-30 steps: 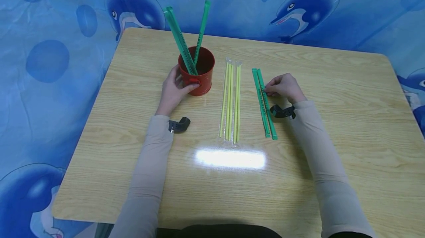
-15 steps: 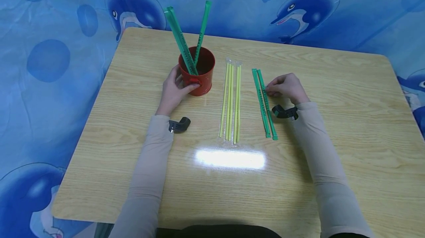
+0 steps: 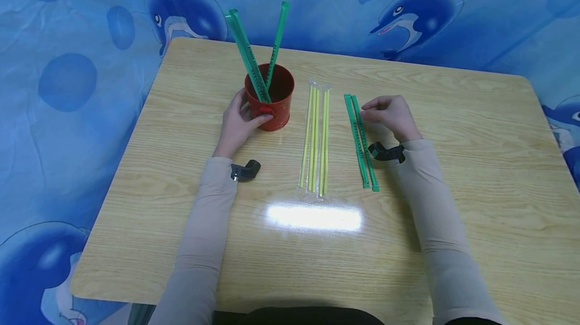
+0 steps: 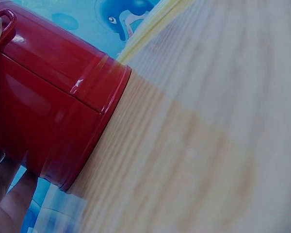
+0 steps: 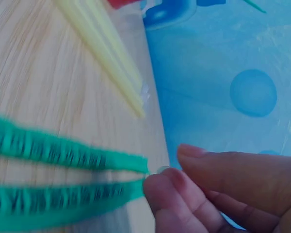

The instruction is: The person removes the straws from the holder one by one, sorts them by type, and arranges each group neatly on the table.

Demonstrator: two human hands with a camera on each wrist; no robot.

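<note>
Toward ten o'clock on the wooden bench (image 3: 453, 204) stands a red cup (image 3: 276, 103), and the left hand (image 3: 237, 126) wraps round its near side, thumb curled against the small handle. Three green wrapped straws (image 3: 254, 58) lean out of the cup toward twelve o'clock, two close together and one apart. At the three o'clock side of the cup, near but not touching, lies a clear packet of yellow straws (image 3: 314, 138), running lengthwise from twelve to six o'clock. Farther toward three o'clock lie two green wrapped straws (image 3: 360, 141) side by side on the bench, parallel to the yellow packet. The right hand (image 3: 389, 116) sits just beside their far ends, its fingers (image 5: 169, 194) curled with the tips close together; in the right wrist view one fingertip meets the end of the nearer green straw, though whether it actually pinches the straw cannot be told. Both forearms wear beige sleeves (image 3: 204, 224), each with a small black mount (image 3: 244, 170) at the wrist. Behind the bench hangs a blue dolphin-print cloth (image 3: 408, 7).
</note>
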